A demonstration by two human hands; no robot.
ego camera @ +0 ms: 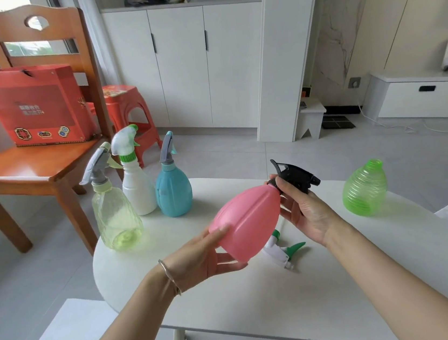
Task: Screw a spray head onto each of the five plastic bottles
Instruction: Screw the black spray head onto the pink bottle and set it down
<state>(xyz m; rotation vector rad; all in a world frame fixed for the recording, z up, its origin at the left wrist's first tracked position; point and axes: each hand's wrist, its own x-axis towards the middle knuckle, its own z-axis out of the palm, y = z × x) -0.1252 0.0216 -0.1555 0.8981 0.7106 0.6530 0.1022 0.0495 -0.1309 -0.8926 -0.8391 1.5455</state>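
In the head view, the pink pear-shaped plastic bottle [247, 223] was held tilted over the white round table [264, 320], its base gripped by the left hand [207, 253] (presumably for leverage) while the black trigger spray head [295, 175] was pinched by the right hand [304, 210]. The uncapped green ribbed bottle [365, 189] stood at 3 o'clock.
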